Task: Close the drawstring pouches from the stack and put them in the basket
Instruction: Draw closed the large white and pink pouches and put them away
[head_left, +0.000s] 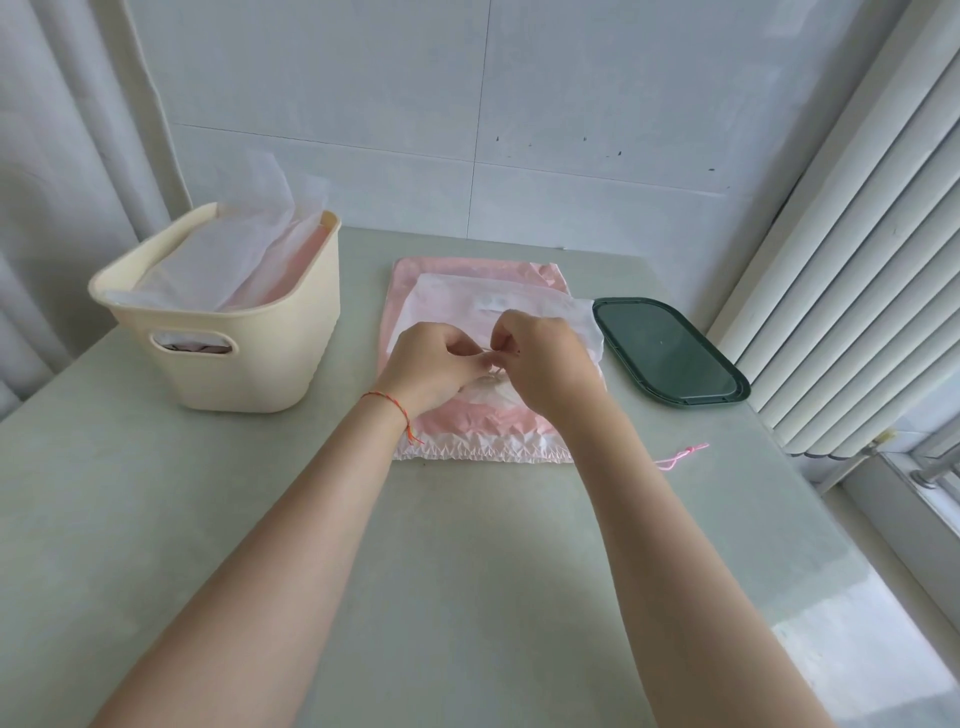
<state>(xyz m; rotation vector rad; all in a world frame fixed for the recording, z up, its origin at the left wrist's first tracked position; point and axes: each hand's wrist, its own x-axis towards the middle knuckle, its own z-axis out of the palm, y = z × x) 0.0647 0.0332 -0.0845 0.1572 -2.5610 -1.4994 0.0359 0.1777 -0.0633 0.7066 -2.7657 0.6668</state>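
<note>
Head: pouch (545, 306) under both hands.

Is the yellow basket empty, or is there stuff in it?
Not empty. White and pink pouches fill the basket, some poking up above its rim.

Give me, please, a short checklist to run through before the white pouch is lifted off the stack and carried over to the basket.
1. Both hands on the cord: left hand and right hand pinch at the gathered mouth of the white pouch. Ok.
2. Mouth fully drawn shut: hidden behind the fingers. Cannot tell.
3. Knot tied: cannot tell.
4. Room in the basket: pouches already rise above its rim, yet space seems left. Ok, probably.
5. Path leftwards to the basket: bare table between. Ok.
6. Pink stack beneath lies flat. Ok.
</note>
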